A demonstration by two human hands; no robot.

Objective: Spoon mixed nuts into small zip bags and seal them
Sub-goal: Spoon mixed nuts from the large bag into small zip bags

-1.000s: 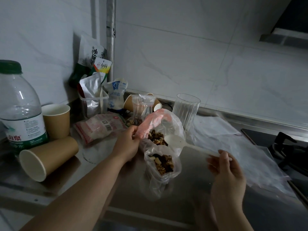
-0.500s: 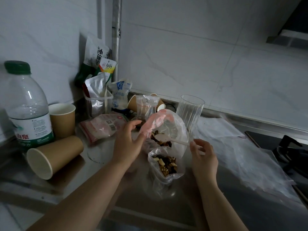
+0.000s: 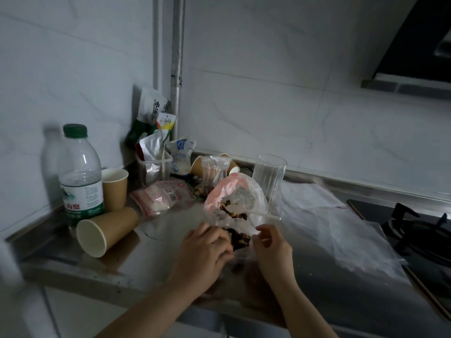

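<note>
Found the small zip bag (image 3: 240, 240), dark with mixed nuts (image 3: 241, 239), low on the steel counter (image 3: 136, 267), pressed up against the front of the larger supply bag (image 3: 238, 191). Gripped it from both sides. Had the left hand (image 3: 205, 250) curled shut around its left edge, knuckles up, apparently to steady the load and stop it slumping. Had the right hand (image 3: 271, 247) pinching the upper right edge between thumb and forefinger, the other fingers loosely bent. Could not make out whether the zip strip was already pressed closed; judged this as lining up the mouth for sealing, since neither hand held a tool.

Saw the white plastic spoon (image 3: 244, 211) resting bowl-down inside the supply bag, handle poking out to the right. Probably parked there to free both hands and to be within reach for the next scoop. Noted the pink-edged mouth of that bag gaping wide and upright, handy for dipping.

Behind, spotted another filled zip bag (image 3: 214, 172) standing near the wall, seemingly set aside as done, beside a clear ribbed tumbler (image 3: 268, 176). To the right, a spread of flat clear bags (image 3: 329, 223) near the gas hob (image 3: 415, 230). To the left, well apart, a tipped paper cup (image 3: 107, 230), an upright paper cup (image 3: 114, 189) and a water bottle (image 3: 80, 172).
</note>
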